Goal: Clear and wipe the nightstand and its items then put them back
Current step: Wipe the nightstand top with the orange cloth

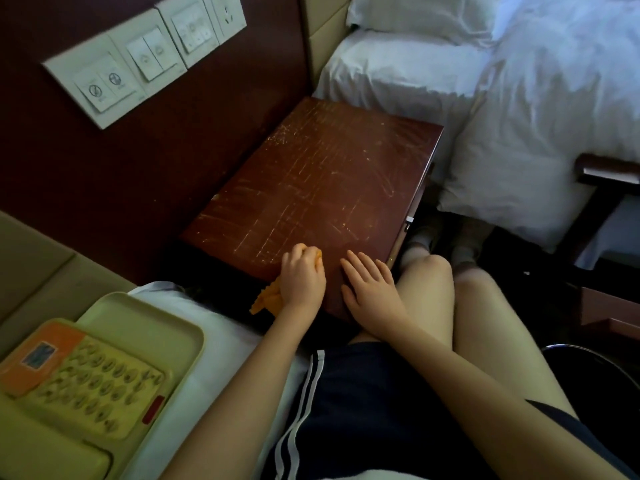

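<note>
A: Nightstand [329, 174], go.
B: Rectangular top of glossy red-brown wood, heavily scratched with pale straight lines and a few loops. It sits in the corner between the maroon wall panel [104, 174] and the bed [408, 74].
A: Left hand?
B: The left hand [302, 282] is at the near edge of the top, fingers curled round a bunched orange cloth [266, 301]. The crinkled end of the cloth sticks out under the wrist, past the edge.
A: Right?
B: The right hand [372, 292] is just beside the left, palm down on the wood near the front corner. Fingers are straight, slightly spread, grasping nothing.
A: The items?
B: A telephone [79, 379] in cream plastic with an orange panel and rows of oval keys. It lies in a pale green tray [166, 320] with rounded corners, on a white sheet [221, 341] at left, apart from the top.
A: Anything else?
B: A row of white switch plates [138, 60] on the wall, a white pillow [415, 15] and a crumpled duvet [554, 116]. Dark shorts [363, 410] with white side stripes.
</note>
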